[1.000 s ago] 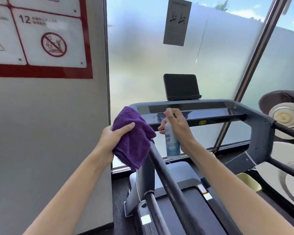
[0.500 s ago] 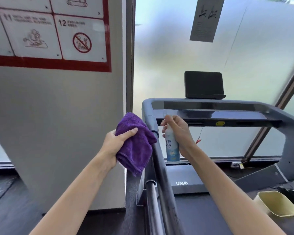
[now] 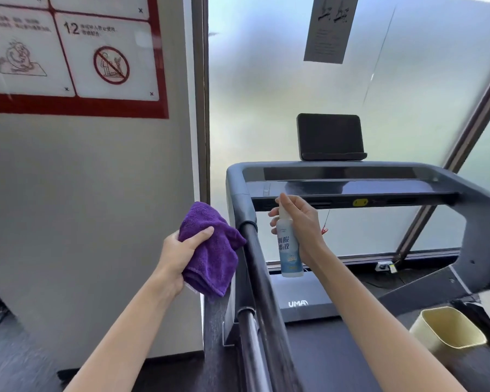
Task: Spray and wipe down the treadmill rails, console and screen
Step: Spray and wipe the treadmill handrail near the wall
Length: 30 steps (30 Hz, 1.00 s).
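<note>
Before frosted glass (image 3: 266,108), grey treadmill console (image 3: 351,188).

Spray bottle (image 3: 288,250) nozzle hidden by right hand (image 3: 301,222), wall sign (image 3: 68,52) cut off top/left

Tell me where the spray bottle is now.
In the head view, the spray bottle is upright in the right hand, just right of the treadmill's left rail, below the console.

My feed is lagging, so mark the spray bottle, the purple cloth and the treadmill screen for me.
spray bottle (image 3: 287,250): head view, on its printed label.
purple cloth (image 3: 210,250): head view, middle of the folded bundle.
treadmill screen (image 3: 330,135): head view, centre of the dark panel.
</note>
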### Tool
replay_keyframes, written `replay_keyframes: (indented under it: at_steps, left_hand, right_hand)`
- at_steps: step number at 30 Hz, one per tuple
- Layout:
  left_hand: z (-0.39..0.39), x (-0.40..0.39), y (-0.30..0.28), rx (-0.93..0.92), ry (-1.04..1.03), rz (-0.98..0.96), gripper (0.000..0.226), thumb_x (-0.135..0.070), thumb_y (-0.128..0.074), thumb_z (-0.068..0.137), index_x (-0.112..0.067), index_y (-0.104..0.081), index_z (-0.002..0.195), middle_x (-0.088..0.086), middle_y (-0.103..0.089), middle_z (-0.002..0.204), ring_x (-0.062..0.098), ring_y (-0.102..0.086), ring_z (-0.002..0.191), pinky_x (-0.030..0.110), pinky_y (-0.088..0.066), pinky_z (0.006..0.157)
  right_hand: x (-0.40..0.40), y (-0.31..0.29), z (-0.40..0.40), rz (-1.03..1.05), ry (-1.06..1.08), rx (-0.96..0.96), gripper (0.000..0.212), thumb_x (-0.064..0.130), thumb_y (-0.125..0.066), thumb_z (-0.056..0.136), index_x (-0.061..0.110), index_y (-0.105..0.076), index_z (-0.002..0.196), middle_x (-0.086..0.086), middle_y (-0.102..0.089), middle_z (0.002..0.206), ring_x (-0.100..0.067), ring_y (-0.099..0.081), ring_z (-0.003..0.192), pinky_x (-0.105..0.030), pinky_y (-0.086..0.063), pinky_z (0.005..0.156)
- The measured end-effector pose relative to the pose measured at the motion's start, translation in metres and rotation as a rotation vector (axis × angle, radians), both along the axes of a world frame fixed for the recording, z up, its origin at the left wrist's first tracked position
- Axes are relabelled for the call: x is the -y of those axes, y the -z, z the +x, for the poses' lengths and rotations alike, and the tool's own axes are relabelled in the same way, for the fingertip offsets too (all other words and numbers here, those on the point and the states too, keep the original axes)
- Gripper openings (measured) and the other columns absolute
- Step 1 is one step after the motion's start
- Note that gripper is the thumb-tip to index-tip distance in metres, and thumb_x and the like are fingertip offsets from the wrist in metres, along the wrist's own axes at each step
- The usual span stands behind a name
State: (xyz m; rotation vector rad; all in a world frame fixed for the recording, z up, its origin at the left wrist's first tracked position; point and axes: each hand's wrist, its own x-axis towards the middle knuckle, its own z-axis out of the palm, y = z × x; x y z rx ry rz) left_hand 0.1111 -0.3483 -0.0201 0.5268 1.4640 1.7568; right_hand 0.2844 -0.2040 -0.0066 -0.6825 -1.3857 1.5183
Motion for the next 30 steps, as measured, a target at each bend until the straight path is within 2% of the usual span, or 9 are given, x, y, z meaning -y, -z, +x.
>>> replay_keyframes:
  at_steps: [5, 9, 12, 15, 18, 21, 26, 30]
  left_hand:
    - [-0.009, -0.014, -0.001, 0.026, 0.010, 0.005, 0.026, -0.018, -0.080, 0.076, -0.010, -0.068, 0.098, 0.008, -0.075, 0.087, 0.019, -0.072, 0.068, 0.025, -0.055, 0.051]
    - [-0.010, -0.026, -0.005, 0.020, 0.026, 0.017, 0.028, -0.018, -0.080, 0.076, -0.009, -0.068, 0.100, 0.009, -0.075, 0.088, 0.020, -0.072, 0.070, 0.026, -0.055, 0.052]
    - [-0.012, -0.033, -0.007, 0.019, 0.034, 0.020, 0.029, -0.018, -0.080, 0.076, -0.008, -0.067, 0.100, 0.009, -0.075, 0.089, 0.021, -0.072, 0.071, 0.026, -0.055, 0.053]
    - [-0.013, -0.037, -0.006, 0.021, 0.040, 0.022, 0.029, -0.018, -0.081, 0.075, -0.008, -0.068, 0.100, 0.007, -0.075, 0.084, 0.020, -0.073, 0.069, 0.025, -0.054, 0.051]
    - [-0.014, -0.038, -0.004, 0.026, 0.040, 0.014, 0.031, -0.018, -0.081, 0.075, -0.008, -0.067, 0.100, 0.008, -0.075, 0.086, 0.021, -0.073, 0.071, 0.026, -0.055, 0.053]
    - [-0.014, -0.037, -0.001, 0.037, 0.034, 0.009, 0.031, -0.018, -0.081, 0.075, -0.008, -0.067, 0.101, 0.009, -0.075, 0.087, 0.020, -0.073, 0.070, 0.025, -0.055, 0.052]
    - [-0.013, -0.036, -0.001, 0.046, 0.032, 0.011, 0.032, -0.017, -0.080, 0.075, -0.007, -0.067, 0.102, 0.010, -0.075, 0.089, 0.020, -0.073, 0.070, 0.025, -0.054, 0.051]
    - [-0.012, -0.035, -0.002, 0.050, 0.030, 0.018, 0.030, -0.015, -0.079, 0.077, -0.005, -0.067, 0.102, 0.012, -0.074, 0.091, 0.020, -0.072, 0.070, 0.025, -0.055, 0.052]
  right_hand:
    - [-0.005, 0.004, -0.005, -0.032, -0.068, -0.069, 0.027, 0.035, -0.055, 0.094, 0.010, -0.062, 0.086, -0.003, -0.057, 0.060, -0.015, -0.054, 0.049, -0.024, -0.048, 0.048]
    - [-0.011, 0.004, -0.010, -0.052, -0.108, -0.096, 0.038, 0.037, -0.048, 0.101, 0.011, -0.057, 0.075, -0.001, -0.052, 0.054, -0.014, -0.051, 0.047, -0.023, -0.046, 0.046]
    - [-0.013, 0.004, -0.013, -0.042, -0.136, -0.106, 0.038, 0.040, -0.051, 0.097, 0.013, -0.056, 0.072, 0.000, -0.051, 0.052, -0.014, -0.051, 0.047, -0.023, -0.046, 0.046]
    - [-0.016, 0.005, -0.014, 0.010, -0.133, -0.089, 0.029, 0.038, -0.059, 0.094, 0.014, -0.055, 0.079, 0.000, -0.051, 0.056, -0.013, -0.051, 0.048, -0.024, -0.047, 0.047]
    - [-0.017, 0.006, -0.014, 0.079, -0.088, -0.072, 0.018, 0.028, -0.057, 0.099, 0.014, -0.047, 0.092, 0.000, -0.055, 0.062, -0.012, -0.052, 0.049, -0.024, -0.048, 0.048]
    - [-0.018, 0.005, -0.015, 0.088, -0.063, -0.103, 0.019, 0.024, -0.054, 0.101, 0.014, -0.042, 0.090, -0.001, -0.058, 0.065, -0.013, -0.053, 0.049, -0.025, -0.049, 0.047]
    - [-0.017, 0.002, -0.012, 0.192, 0.043, -0.087, 0.018, 0.021, -0.057, 0.100, 0.011, -0.049, 0.086, -0.005, -0.067, 0.066, -0.015, -0.058, 0.048, -0.026, -0.051, 0.046]
    - [-0.016, 0.005, -0.012, 0.222, 0.028, -0.036, 0.018, 0.022, -0.054, 0.100, 0.013, -0.047, 0.088, -0.001, -0.057, 0.058, -0.015, -0.053, 0.046, -0.026, -0.048, 0.047]
